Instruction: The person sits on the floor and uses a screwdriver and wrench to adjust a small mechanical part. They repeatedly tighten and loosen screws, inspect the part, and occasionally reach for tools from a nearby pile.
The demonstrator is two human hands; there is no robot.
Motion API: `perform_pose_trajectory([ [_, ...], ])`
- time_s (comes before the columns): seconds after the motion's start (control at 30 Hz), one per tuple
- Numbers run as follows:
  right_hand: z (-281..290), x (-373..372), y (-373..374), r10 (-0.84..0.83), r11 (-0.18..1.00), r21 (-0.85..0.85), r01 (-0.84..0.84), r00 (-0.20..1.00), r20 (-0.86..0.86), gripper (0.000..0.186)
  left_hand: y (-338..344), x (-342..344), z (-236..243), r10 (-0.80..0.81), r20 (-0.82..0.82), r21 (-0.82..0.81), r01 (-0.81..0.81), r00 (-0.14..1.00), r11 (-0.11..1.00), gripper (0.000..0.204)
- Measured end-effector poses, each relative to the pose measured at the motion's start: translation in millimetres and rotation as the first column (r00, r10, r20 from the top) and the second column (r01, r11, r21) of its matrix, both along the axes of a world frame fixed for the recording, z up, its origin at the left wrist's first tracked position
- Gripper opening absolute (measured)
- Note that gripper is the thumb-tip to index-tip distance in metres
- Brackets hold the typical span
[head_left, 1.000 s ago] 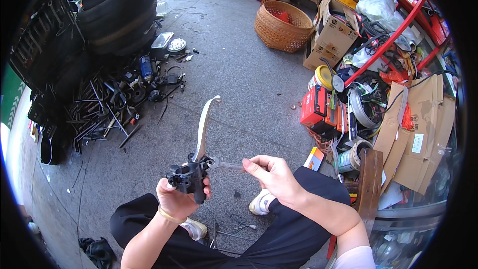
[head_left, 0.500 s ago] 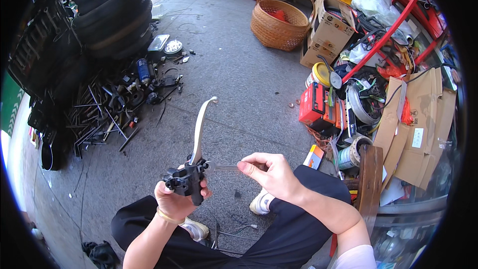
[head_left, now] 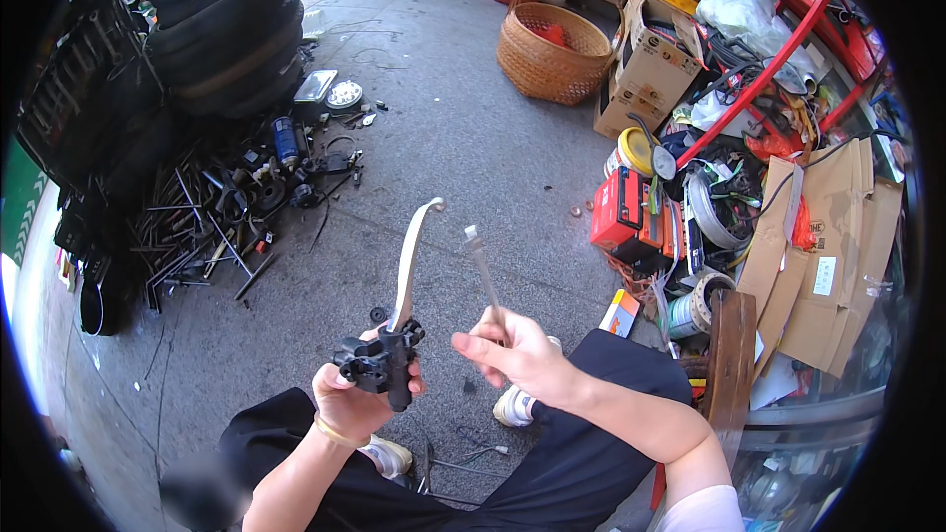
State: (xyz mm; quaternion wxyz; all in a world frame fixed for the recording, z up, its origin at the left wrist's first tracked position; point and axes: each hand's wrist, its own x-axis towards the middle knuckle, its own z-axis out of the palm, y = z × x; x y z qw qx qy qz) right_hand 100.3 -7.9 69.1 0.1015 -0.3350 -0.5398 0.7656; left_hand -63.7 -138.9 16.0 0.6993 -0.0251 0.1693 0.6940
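My left hand is wrapped round the black body of a brake lever assembly, whose long silver lever points up and away from me. In my right hand is a slim metal wrench, pinched between thumb and fingers near its lower end. The wrench stands nearly upright, its head up, to the right of the lever and apart from it. A small dark round part shows beside the lever's base; whether it is attached I cannot tell.
To the left, loose tools and metal parts lie heaped below stacked tires. A wicker basket stands ahead, beside cardboard boxes. On the right are a red battery, flattened cardboard and a wooden bench edge.
My right hand has drawn the wrench off the lever assembly and turned it from level to nearly upright. The assembly has shifted slightly right in my left hand.
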Motion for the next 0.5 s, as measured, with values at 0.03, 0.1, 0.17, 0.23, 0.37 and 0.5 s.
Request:
perform_pose_trajectory([
  [0.03,-8,-1,0,0.020,1.000,-0.023,-0.019,0.999,0.031,0.028,-2,-2,-7,-0.039,-0.002,0.030,0.039,0.999,0.999,0.072],
  [0.1,-10,-6,-6,-0.027,0.992,-0.125,0.028,1.000,0.015,0.028,-3,0,-5,-0.056,-0.065,0.032,0.058,0.996,0.998,0.074],
  [0.17,-9,-9,-8,-0.050,0.983,-0.180,0.048,0.999,-0.009,0.027,-5,0,-9,-0.081,-0.101,0.061,0.087,0.992,0.994,0.076],
  [0.23,-13,-8,-6,-0.052,0.988,-0.149,0.051,0.999,-0.006,0.027,-6,1,-9,-0.086,-0.147,0.056,0.095,0.985,0.994,0.075],
  [0.37,-22,-4,-4,-0.051,0.994,-0.098,0.048,0.998,-0.025,0.022,-3,4,-6,-0.100,-0.234,0.054,0.115,0.967,0.992,0.072],
  [0.5,-20,-3,-5,-0.061,0.997,-0.042,0.060,0.998,-0.026,0.017,-3,5,-1,-0.092,-0.299,0.031,0.106,0.950,0.994,0.071],
])
